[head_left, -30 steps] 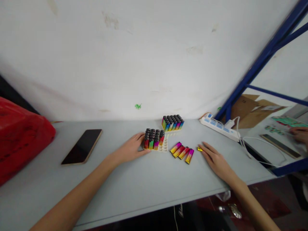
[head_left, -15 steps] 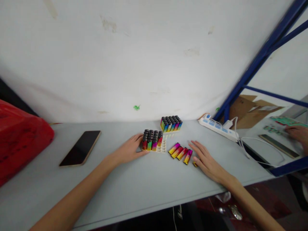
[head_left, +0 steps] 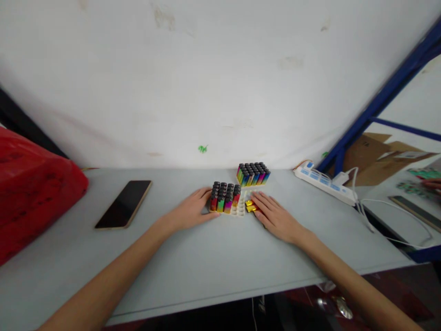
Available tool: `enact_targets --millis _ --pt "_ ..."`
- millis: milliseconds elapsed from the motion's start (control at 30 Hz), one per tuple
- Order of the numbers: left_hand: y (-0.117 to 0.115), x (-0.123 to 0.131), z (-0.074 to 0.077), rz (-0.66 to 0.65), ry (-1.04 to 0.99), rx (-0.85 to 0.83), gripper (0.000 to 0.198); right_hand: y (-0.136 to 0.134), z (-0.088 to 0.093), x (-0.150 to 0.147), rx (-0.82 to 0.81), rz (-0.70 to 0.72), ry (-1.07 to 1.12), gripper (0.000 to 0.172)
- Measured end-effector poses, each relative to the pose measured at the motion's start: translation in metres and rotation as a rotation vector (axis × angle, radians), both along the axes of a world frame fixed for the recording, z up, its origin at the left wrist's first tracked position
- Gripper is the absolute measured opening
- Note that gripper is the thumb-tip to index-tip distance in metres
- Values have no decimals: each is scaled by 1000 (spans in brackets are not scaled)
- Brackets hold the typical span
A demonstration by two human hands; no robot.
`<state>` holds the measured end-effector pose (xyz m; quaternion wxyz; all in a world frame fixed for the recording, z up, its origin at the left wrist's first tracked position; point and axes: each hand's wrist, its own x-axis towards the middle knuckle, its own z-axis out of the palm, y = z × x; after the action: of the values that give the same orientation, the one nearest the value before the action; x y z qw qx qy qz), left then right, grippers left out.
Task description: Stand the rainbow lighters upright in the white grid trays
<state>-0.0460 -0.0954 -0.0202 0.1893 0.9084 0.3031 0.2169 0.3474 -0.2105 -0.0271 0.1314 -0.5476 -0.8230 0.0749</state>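
Several upright batteries with black tops (head_left: 223, 196) fill the left part of a white tray (head_left: 241, 207), whose right-hand slots show bare. My left hand (head_left: 193, 209) rests at the tray's left side, thumb at the front edge and fingers curved round the corner. Just right of the tray, my right hand (head_left: 274, 215) lies flat over loose batteries, fingers stretched out; yellow ends of batteries (head_left: 251, 206) stick out at its left, the others hidden beneath. Behind stands a second block of upright batteries (head_left: 253, 174) on its own white tray.
A black phone (head_left: 124, 203) lies at the left, beside a red bag (head_left: 34, 188). To the right are a white power strip (head_left: 324, 184) with cables, a blue frame (head_left: 365, 122) and a cardboard box (head_left: 368, 158). Another person's hand (head_left: 432, 183) shows at the far right.
My right hand has moved left onto the loose batteries, which now lie closer to the tray and mostly under it. My left hand stays by the tray. The view has shifted slightly.
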Motion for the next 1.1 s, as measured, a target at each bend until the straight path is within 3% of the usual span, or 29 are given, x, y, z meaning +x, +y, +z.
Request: enact_targets --millis 200,533,667,1100 --pt "0 -1 -1 -5 12 0 76 15 -5 -6 4 -151 -3 74" --pt "0 -2 -1 1 28 -10 76 3 -17 28 50 -97 73 75" --pt "1 -1 -1 1 33 -4 76 0 -18 36 47 -137 83 78" --pt "1 -1 -2 11 28 3 73 10 -20 3 60 -134 111 80"
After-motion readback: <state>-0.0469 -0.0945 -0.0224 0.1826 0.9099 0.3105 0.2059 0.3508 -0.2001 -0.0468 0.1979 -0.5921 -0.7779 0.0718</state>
